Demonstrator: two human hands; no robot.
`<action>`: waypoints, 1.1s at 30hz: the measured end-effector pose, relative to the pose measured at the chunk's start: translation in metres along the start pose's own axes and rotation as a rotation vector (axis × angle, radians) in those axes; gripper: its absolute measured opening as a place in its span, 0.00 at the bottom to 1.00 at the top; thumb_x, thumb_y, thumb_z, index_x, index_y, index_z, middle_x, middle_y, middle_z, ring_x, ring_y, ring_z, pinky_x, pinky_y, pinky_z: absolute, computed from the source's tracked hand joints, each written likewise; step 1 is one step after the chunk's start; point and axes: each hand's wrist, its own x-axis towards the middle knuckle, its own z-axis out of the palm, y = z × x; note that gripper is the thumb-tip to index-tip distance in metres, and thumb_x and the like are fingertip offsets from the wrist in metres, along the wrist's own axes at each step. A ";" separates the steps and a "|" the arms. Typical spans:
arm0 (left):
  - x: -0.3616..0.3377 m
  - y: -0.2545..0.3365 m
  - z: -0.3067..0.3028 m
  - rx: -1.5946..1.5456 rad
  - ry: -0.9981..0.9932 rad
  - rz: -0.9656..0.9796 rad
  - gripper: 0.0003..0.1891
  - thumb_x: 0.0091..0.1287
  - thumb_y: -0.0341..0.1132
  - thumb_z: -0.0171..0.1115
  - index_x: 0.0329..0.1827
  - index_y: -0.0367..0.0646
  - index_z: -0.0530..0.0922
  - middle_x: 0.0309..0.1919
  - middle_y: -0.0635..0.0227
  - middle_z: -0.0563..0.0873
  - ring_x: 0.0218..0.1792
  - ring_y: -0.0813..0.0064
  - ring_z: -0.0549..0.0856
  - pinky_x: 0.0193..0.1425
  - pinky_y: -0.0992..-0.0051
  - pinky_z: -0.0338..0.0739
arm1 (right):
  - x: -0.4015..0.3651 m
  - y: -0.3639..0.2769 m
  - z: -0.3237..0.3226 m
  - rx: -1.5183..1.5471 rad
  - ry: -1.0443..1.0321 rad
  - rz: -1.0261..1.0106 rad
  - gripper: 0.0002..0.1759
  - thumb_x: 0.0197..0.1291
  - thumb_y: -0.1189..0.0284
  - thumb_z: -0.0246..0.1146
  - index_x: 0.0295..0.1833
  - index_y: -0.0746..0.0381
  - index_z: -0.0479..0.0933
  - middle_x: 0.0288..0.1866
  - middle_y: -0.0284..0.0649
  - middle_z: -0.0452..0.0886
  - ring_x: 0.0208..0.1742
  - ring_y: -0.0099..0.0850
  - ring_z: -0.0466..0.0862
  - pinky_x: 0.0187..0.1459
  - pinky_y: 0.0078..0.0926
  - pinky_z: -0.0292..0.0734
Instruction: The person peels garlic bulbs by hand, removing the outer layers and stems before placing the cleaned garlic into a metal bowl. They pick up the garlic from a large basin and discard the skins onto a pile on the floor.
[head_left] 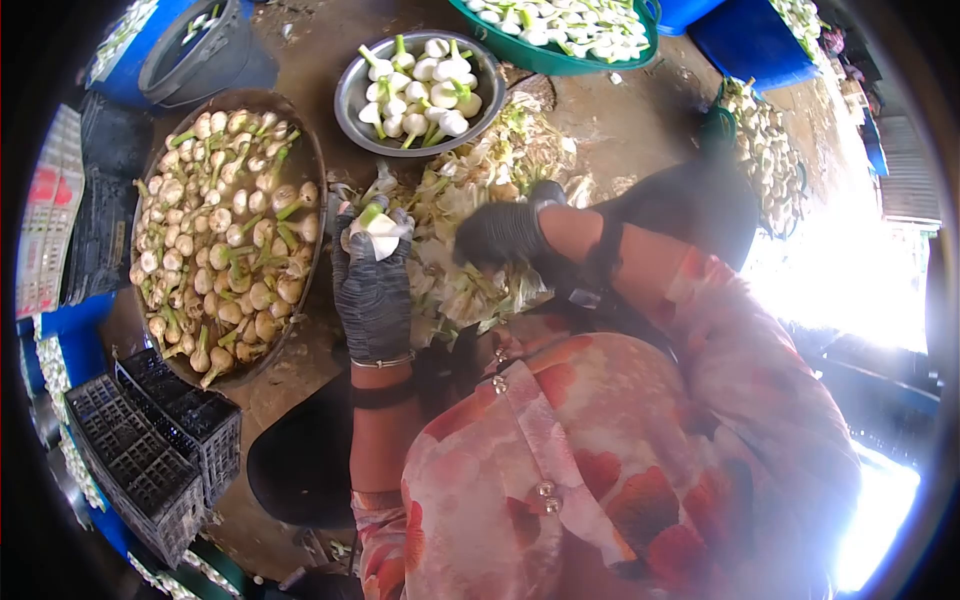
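The white bulb [381,233] sits in the left hand [372,290], up at the fingertips, with its green stalk poking out on top. The fingers of that gloved hand are closed tight around it. The right hand [500,235], in a dark glove too, is just beside it with its fingers curled. I cannot tell if it holds a bit of skin or nothing at all. Both hands are over a heap of peels [470,180], pale and green, which lies on the ground under them. To the left is a big pan [300,135] full of brown bulbs [225,240] with their skins and stalks on. Just past the hands is a metal bowl [350,95] with a small pile of clean bulbs [420,85], white and shiny. Farther off is a green tub [560,62] with more white ones in it. Black crates [150,440] stand near the pan. The work looks like it is part done. Some bulbs are clean, but the big pan is so full that I think a lot are left to peel.
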 end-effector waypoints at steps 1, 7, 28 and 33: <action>0.002 0.002 -0.001 -0.030 0.038 -0.029 0.25 0.77 0.36 0.52 0.73 0.38 0.62 0.63 0.53 0.74 0.63 0.61 0.76 0.69 0.58 0.75 | -0.010 -0.017 0.000 0.084 0.087 0.191 0.27 0.60 0.56 0.64 0.57 0.64 0.78 0.51 0.51 0.84 0.49 0.49 0.84 0.52 0.39 0.80; 0.006 -0.023 -0.007 -0.247 0.004 -0.002 0.26 0.76 0.39 0.55 0.72 0.37 0.64 0.64 0.55 0.74 0.64 0.63 0.75 0.69 0.60 0.74 | -0.025 -0.051 -0.026 0.651 0.742 0.530 0.38 0.57 0.51 0.69 0.65 0.67 0.72 0.55 0.53 0.82 0.54 0.46 0.83 0.57 0.35 0.78; -0.005 -0.011 0.010 -0.268 -0.047 -0.031 0.32 0.71 0.42 0.63 0.73 0.39 0.63 0.59 0.60 0.76 0.56 0.70 0.80 0.63 0.66 0.79 | -0.011 -0.058 -0.022 0.917 1.040 0.229 0.15 0.63 0.67 0.69 0.50 0.65 0.79 0.41 0.37 0.85 0.43 0.24 0.82 0.49 0.26 0.78; -0.009 -0.007 0.006 0.065 -0.168 0.119 0.32 0.71 0.42 0.63 0.74 0.39 0.62 0.59 0.61 0.76 0.55 0.70 0.80 0.59 0.68 0.82 | -0.022 -0.040 -0.024 0.933 0.969 0.262 0.14 0.65 0.66 0.67 0.50 0.64 0.80 0.36 0.34 0.82 0.37 0.21 0.80 0.46 0.24 0.79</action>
